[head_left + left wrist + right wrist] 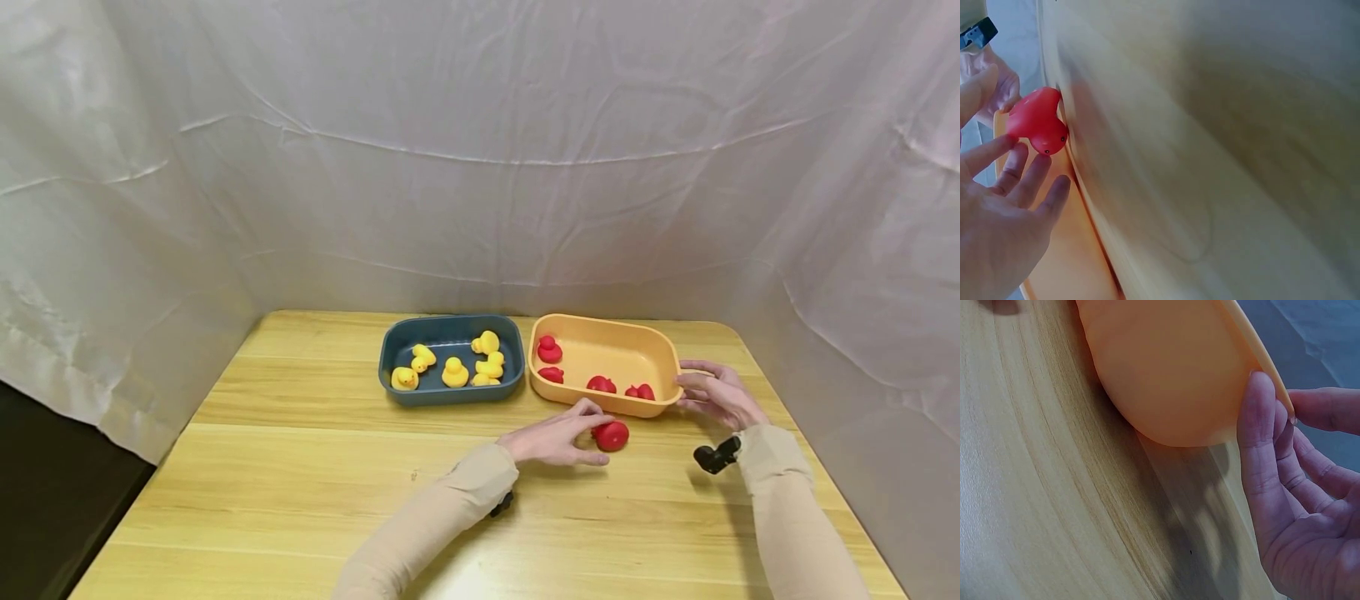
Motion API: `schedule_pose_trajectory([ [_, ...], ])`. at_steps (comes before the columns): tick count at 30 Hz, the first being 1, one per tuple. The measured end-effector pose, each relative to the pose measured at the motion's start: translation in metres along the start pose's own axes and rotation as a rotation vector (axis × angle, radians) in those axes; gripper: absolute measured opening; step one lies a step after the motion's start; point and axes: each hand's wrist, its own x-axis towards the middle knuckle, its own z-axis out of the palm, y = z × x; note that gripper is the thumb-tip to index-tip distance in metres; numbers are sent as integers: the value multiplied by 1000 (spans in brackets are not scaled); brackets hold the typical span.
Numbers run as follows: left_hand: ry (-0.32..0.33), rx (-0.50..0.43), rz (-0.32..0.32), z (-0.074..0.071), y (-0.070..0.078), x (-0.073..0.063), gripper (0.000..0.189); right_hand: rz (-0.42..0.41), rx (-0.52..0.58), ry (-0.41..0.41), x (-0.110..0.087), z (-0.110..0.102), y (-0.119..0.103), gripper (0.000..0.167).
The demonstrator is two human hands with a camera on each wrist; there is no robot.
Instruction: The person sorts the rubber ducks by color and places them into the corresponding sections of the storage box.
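A red rubber duck (611, 436) lies on the table just in front of the orange bin (622, 333). My left hand (555, 437) is spread around it, thumb on the near side and fingers on the far side. In the left wrist view the fingertips (1004, 142) are right at the duck (1035, 119), whose head points toward them. My right hand (716, 394) is at the bin's right end. There, in the right wrist view, its thumb (1260, 412) lies against the wall and the other fingers meet the rim, pinching the bin's end (1172, 375).
Several red ducks (550, 349) lie inside the orange bin. To its left stands a dark blue bin (450, 400) with several yellow ducks (454, 372). Pale curtains (480, 167) hang behind the wooden table (300, 467) and along its sides.
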Motion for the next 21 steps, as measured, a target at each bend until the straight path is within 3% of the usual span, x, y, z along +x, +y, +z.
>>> schedule_pose_trajectory([
  [11,73,-33,22,2,3,9,44,2,9,4,0,1,-1,63],
  [21,95,-103,24,4,4,15,40,1,8,4,-1,1,-1,64],
])
